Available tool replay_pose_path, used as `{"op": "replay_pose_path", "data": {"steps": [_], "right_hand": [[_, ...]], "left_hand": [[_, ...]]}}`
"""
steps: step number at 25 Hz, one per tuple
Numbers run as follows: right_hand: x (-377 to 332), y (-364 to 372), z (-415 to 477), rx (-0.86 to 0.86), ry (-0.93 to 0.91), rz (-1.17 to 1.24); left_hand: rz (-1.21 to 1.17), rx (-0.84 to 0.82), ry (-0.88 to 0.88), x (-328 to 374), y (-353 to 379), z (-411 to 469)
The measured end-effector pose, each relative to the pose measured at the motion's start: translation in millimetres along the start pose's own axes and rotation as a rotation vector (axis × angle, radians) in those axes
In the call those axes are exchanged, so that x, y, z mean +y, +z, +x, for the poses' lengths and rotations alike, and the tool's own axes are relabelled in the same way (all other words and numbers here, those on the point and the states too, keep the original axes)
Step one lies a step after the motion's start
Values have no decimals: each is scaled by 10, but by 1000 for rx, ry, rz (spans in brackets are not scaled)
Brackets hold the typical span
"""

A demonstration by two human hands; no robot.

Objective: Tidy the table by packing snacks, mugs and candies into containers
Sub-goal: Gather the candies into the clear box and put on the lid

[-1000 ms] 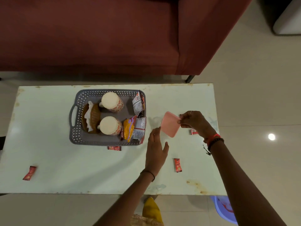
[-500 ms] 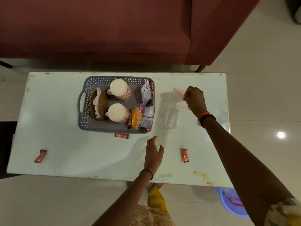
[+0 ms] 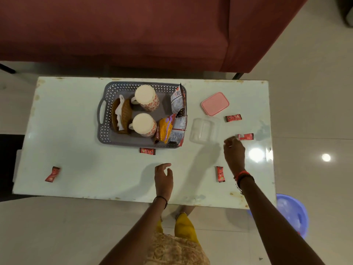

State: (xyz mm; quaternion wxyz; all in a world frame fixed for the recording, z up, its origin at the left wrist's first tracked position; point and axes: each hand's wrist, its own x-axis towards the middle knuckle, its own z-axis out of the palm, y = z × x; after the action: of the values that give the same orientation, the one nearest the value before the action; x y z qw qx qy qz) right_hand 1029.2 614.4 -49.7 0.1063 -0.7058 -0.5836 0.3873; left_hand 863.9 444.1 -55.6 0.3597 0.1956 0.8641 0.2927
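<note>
A grey basket on the white table holds two upturned mugs and several snack packets. Right of it stands a clear empty container, with its pink lid lying apart behind it. Several red candies lie loose on the table, at the right, by the basket's front and at the far left. My right hand has loosely bent fingers at the left end of one right-side candy. My left hand hovers relaxed near the front edge, holding nothing.
A folded cloth and a brown woven piece lie in the basket's left side. A dark red sofa stands behind the table. A blue plastic tub sits on the floor at the front right corner.
My right hand carried the pink lid to the back right, laid it on the table and drew back to a candy. My left hand stayed near the front edge.
</note>
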Motion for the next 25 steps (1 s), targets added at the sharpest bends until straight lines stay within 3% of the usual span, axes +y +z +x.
{"op": "replay_pose_path", "data": {"steps": [6, 15, 19, 22, 25], "right_hand": [[416, 254, -603, -165, 165, -274], [538, 449, -650, -71, 11, -311], [505, 411, -604, -40, 109, -160], [322, 318, -513, 12, 208, 157], [42, 226, -371, 97, 166, 283]], "left_hand": [[-62, 214, -172, -204, -308, 388], [-6, 152, -175, -359, -439, 1002], [6, 143, -106, -359, -405, 1044], [-67, 116, -176, -324, -371, 960], [-50, 13, -161, -316, -238, 654]]}}
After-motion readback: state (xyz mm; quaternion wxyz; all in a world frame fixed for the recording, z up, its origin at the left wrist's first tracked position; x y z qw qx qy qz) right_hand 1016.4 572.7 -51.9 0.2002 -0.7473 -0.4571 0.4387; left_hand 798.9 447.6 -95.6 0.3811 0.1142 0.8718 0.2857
